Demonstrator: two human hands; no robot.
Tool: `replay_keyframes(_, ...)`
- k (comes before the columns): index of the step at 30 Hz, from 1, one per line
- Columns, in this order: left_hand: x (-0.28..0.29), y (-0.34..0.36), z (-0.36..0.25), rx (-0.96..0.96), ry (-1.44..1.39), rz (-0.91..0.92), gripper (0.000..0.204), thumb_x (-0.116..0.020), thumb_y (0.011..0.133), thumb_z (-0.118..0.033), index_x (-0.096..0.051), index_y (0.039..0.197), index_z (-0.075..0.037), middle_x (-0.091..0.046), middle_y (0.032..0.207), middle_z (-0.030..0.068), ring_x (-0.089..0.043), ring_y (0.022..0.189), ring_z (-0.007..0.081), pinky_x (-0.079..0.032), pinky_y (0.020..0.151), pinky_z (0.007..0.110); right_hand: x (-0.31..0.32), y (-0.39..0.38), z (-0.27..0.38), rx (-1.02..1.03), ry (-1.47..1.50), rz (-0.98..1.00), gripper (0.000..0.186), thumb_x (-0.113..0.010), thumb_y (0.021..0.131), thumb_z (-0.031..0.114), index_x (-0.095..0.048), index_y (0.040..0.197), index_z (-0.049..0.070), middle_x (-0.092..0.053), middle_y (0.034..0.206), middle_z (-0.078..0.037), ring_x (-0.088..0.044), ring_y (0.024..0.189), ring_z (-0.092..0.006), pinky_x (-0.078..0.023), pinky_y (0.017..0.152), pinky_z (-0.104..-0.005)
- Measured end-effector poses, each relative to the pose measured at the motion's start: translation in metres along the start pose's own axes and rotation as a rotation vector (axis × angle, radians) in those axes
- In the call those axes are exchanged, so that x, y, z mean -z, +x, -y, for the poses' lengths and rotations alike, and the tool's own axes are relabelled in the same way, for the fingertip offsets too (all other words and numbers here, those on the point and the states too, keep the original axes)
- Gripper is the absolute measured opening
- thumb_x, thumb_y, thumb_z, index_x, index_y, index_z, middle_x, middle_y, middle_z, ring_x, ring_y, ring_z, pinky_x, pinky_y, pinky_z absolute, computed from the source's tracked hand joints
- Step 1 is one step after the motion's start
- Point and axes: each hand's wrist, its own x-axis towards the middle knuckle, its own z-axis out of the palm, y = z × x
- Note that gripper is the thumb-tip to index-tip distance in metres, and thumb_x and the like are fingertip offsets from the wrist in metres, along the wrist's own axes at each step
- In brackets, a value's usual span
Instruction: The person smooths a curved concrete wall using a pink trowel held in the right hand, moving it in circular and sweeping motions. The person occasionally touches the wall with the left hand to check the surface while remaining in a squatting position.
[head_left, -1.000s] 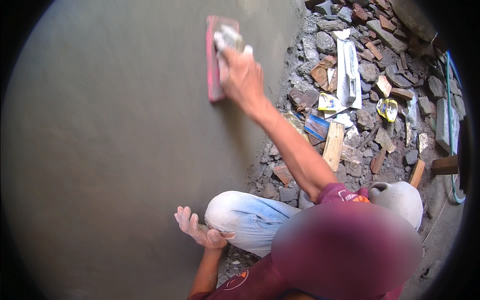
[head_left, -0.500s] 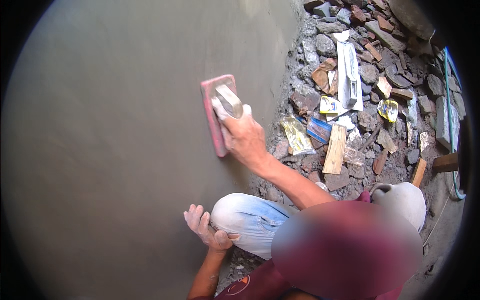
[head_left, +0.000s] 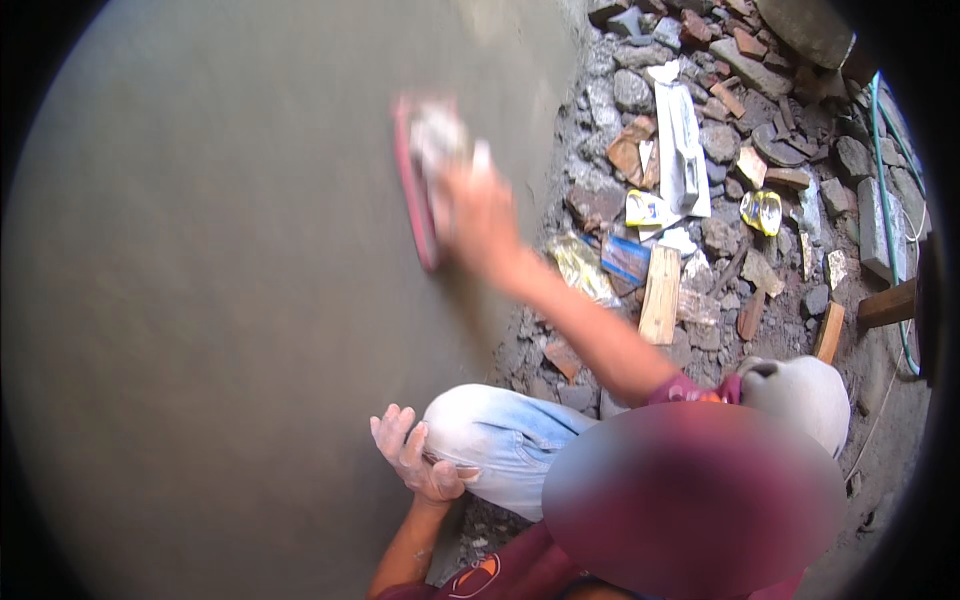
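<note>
Float [head_left: 408,185] on smooth gray surface [head_left: 250,250], long axis approx. up-down in view, top end tipped slightly L; pinkish-red edge, pale handle [head_left: 438,135], motion-blurred. R hand [head_left: 482,215] clamped round handle; L hand [head_left: 415,452] by jeans knee [head_left: 465,420], fingers apart, part-curled. Rubble [head_left: 720,145] to R, w/ wood offcut [head_left: 659,295].

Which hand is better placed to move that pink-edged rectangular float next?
Probably the right hand: it grips the pink-edged rectangular float at the smooth grey surface. The left hand, apparently empty, is beside the faded blue-denim knee.
</note>
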Motion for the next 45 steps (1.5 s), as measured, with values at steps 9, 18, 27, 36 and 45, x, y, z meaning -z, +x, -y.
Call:
replay_keyframes(9, -0.003, 0.005, -0.001, 0.045, -0.025, 0.013, 0.051, -0.042, 0.101, -0.049, -0.056, 0.124, -0.006, -0.054, 0.132, 0.0171, -0.052, 0.127, 0.0393, -0.027, 0.116, 0.062, 0.008, -0.034, 0.095, 0.265, 0.051, 0.046, 0.047, -0.066, 0.081, 0.01, -0.072, 0.125, 0.026, -0.068, 0.1, -0.017, -0.071, 0.083, -0.0323, -0.06, 0.068, -0.0424)
replay_keyframes(18, 0.001, 0.01, -0.01, 0.035, -0.064, -0.01, 0.049, -0.048, 0.099, -0.047, -0.058, 0.124, -0.006, -0.057, 0.129, 0.0166, -0.056, 0.122, 0.0377, -0.027, 0.116, 0.06, 0.009, 0.027, 0.112, 0.213, 0.001, -0.048, 0.036, -0.061, 0.087, 0.014, -0.072, 0.121, 0.021, -0.064, 0.095, -0.024, -0.065, 0.072, -0.0358, -0.054, 0.055, -0.046)
replay_keyframes(27, 0.009, 0.006, -0.03, 0.031, -0.092, -0.01, 0.054, -0.051, 0.098, -0.056, -0.058, 0.123, -0.008, -0.058, 0.127, 0.0137, -0.058, 0.12, 0.0359, -0.027, 0.116, 0.059, 0.018, 0.089, 0.108, 0.146, 0.035, 0.059, 0.054, -0.06, 0.085, 0.006, -0.064, 0.136, 0.023, -0.06, 0.098, -0.027, -0.067, 0.072, -0.0361, -0.057, 0.054, -0.0443)
replay_keyframes(36, 0.016, -0.001, -0.023, 0.007, -0.116, -0.044, 0.049, -0.051, 0.098, -0.049, -0.059, 0.122, -0.006, -0.059, 0.125, 0.0147, -0.06, 0.116, 0.0361, -0.028, 0.116, 0.059, 0.019, 0.083, 0.067, 0.051, 0.012, 0.042, 0.044, -0.059, 0.084, 0.008, -0.069, 0.125, 0.019, -0.065, 0.089, -0.025, -0.067, 0.074, -0.0397, -0.057, 0.063, -0.0496)
replay_keyframes(45, 0.009, -0.006, -0.01, 0.024, -0.1, -0.026, 0.05, -0.044, 0.1, -0.047, -0.057, 0.124, -0.005, -0.059, 0.126, 0.0163, -0.059, 0.117, 0.0365, -0.026, 0.117, 0.061, 0.012, 0.038, 0.021, -0.033, -0.021, 0.137, 0.038, -0.059, 0.091, 0.013, -0.069, 0.128, 0.016, -0.069, 0.115, -0.023, -0.066, 0.085, -0.0415, -0.056, 0.067, -0.051)
